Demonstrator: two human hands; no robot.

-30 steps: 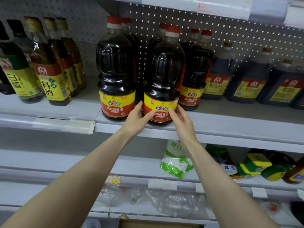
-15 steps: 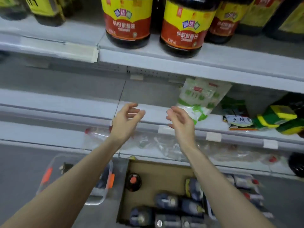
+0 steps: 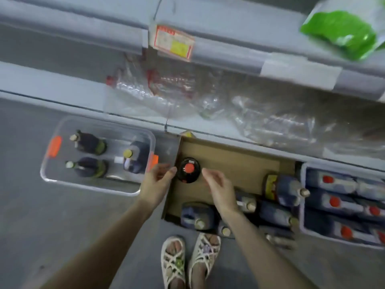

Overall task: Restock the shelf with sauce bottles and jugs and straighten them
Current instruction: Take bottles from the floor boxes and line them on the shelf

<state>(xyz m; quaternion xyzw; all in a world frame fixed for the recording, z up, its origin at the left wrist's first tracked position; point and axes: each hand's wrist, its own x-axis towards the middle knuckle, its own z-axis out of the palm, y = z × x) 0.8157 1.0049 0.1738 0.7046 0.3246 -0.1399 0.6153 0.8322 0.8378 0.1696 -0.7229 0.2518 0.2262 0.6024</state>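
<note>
Head view, looking steeply down.

Centre of frame: dark red-capped bottle [image 3: 188,170], upright in upper left corner of cardboard box [image 3: 239,161]. Long axis vertical, cap toward camera.

Left hand [image 3: 157,182] just left of bottle, fingers loosely curled, tips at its edge. Contact not resolvable.

Right hand [image 3: 217,187] just right of bottle, fingers relaxed and apart, gripping nothing.

Lower right of box: dark jugs [image 3: 285,189] lying on their sides.

Left of frame: clear bin [image 3: 60,180] holding three bottles [image 3: 89,166].
</note>
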